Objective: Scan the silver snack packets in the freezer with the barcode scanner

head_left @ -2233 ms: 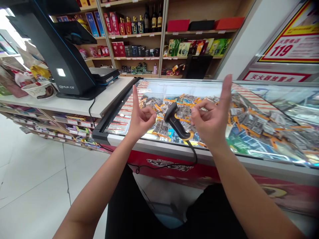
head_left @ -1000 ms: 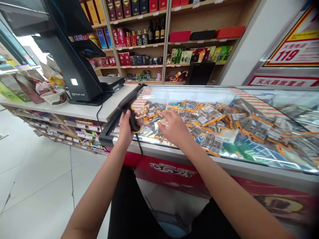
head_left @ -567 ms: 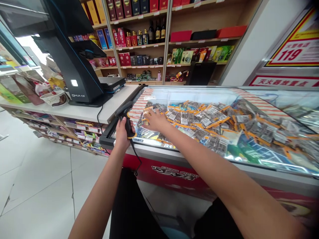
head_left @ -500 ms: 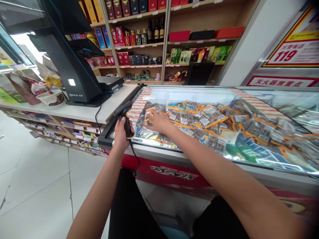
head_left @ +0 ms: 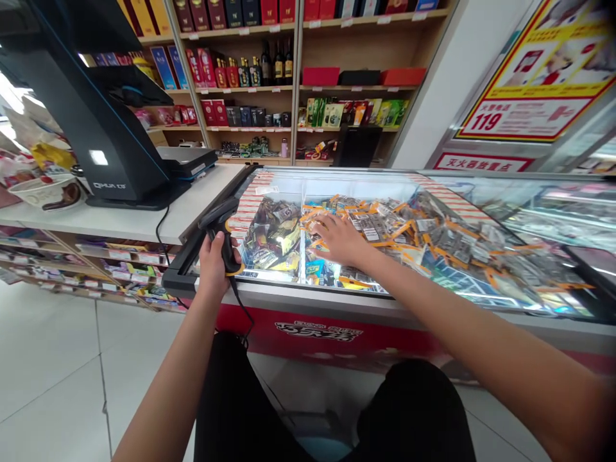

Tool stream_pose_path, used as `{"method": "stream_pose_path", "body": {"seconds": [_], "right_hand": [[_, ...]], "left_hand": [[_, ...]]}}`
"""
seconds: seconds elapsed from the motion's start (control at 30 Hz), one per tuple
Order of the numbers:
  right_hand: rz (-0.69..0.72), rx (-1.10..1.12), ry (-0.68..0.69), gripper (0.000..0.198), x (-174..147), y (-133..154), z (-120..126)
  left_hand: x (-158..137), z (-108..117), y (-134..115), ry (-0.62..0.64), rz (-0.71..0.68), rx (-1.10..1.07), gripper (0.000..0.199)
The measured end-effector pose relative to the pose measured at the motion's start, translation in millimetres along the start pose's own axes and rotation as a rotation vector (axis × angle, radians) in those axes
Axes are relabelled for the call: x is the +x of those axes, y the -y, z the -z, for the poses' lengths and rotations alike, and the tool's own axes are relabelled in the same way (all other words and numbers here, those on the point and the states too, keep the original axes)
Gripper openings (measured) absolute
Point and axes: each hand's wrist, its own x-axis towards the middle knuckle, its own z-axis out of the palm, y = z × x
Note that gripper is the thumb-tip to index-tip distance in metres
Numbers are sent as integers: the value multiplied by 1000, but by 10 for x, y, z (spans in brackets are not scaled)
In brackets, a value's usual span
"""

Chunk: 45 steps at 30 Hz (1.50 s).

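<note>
My left hand (head_left: 215, 263) is wrapped round the handle of a black barcode scanner with yellow trim (head_left: 222, 236). The scanner is upright at the left end of a chest freezer (head_left: 293, 289), its cable hanging down the front. My right hand (head_left: 339, 240) is palm down with fingers apart over a heap of clear packets with orange edges (head_left: 370, 224). I cannot tell whether its fingertips touch the packets. To its left, darker and yellow packets (head_left: 274, 234) show inside a freezer compartment beside a pale divider.
A white counter (head_left: 144, 221) at left carries a black checkout machine (head_left: 110, 147) and a white bowl (head_left: 51, 192). Shelves with boxes and bottles (head_left: 279, 64) stand behind the freezer. A wall sign (head_left: 524, 119) is at right. My knees and a stool are below.
My right hand has shifted rightward over the freezer, uncovering the left compartment of packets. My left hand keeps hold of the scanner. The view has turned slightly to the right.
</note>
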Motion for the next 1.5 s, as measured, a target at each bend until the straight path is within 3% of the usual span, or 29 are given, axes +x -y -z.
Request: {"method": "stream_pose_path", "body": {"seconds": [0.23,0.43,0.57,0.7,0.9,1.07,1.23,1.33,1.5], "right_hand": [[-115,-63,-17,58,-222,-350,51],[-130,-48,-98,70,308,-9,225],[-103,16,102,75,679,221,158],[-141,17,160,72,689,88,46],[-186,0,148,55,426,-327,101],[-115,15,107,48,319,-437,164],[-50,10,-205,48,69,-392,349],[-112,35,-341,45,-369,-391,481],[-380,-7,-297,50,-1457,-514,439]], "left_hand": [[38,-5,47,20,-5,3,50],[62,-4,60,62,25,-6,50],[51,22,25,154,67,-94,51],[51,46,7,265,59,-143,48],[38,37,-11,269,45,-163,43],[35,43,-14,262,45,-152,45],[67,60,0,273,52,-122,44],[62,62,-7,273,53,-117,41],[33,78,-43,316,66,-108,44]]}}
